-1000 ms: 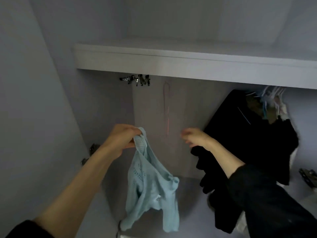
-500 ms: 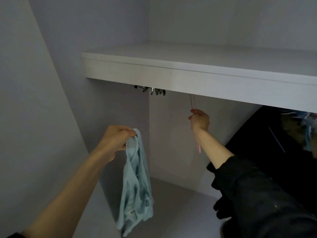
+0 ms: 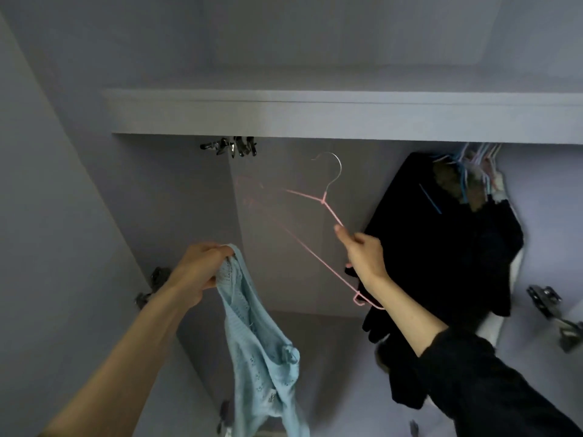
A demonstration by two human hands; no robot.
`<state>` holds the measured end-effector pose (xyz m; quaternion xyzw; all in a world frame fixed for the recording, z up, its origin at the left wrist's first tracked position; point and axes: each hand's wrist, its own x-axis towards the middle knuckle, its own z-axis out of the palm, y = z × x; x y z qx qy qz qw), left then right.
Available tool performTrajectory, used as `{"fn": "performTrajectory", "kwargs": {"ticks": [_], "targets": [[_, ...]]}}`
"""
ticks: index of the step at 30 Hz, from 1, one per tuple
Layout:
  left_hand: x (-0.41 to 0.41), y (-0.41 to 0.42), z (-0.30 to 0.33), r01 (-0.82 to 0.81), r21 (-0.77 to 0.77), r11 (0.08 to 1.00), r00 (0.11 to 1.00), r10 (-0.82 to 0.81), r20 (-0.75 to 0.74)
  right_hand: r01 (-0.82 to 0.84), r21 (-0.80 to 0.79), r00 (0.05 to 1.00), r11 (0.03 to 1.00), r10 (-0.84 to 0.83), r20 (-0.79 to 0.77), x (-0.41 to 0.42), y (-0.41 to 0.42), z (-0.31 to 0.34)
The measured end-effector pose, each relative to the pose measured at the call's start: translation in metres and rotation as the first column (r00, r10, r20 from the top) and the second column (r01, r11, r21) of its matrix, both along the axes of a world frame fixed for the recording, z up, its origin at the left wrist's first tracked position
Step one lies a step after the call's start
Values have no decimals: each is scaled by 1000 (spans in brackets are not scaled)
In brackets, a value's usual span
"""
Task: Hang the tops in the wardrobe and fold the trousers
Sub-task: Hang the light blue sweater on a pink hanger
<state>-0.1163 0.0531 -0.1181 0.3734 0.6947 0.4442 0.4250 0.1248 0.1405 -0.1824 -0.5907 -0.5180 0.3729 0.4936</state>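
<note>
A pale blue knit top [image 3: 252, 342] hangs limp beside a tilted pink wire hanger [image 3: 321, 200], blurred

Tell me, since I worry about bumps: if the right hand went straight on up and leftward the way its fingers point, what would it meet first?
Probably the wardrobe's back panel; the right hand holds the pink hanger, whose far end would touch first. Depth is unclear.

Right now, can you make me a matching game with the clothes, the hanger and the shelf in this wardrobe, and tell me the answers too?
Things:
1. light blue knit top
2. pink wire hanger
3. black garments
4. white shelf

Where:
A. across the top of the wardrobe
B. held up by the right hand
C. dangling from the left hand
D. hanging on the right side of the wardrobe

Pairs: 1-C, 2-B, 3-D, 4-A
</note>
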Motion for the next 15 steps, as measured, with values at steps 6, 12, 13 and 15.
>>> {"fn": "performTrajectory", "kwargs": {"ticks": [6, 12, 13, 15], "targets": [[19, -18, -7, -11, -3, 1000, 998, 11, 61, -114, 104, 957, 988, 137, -256, 22, -85, -24], [46, -26, -1, 25, 15, 1000, 997, -26, 67, -144, -77, 957, 987, 119, -263, 5, -91, -7], [46, -27, 0, 17, 10, 1000, 998, -17, 63, -95, -106, 960, 990, 62, -275, 8, -88, -2], [46, -30, 1, 1, -14, 1000, 998, -1, 57, -7, -148, 920, 989, -52, -388, 22, -83, 7]]}}
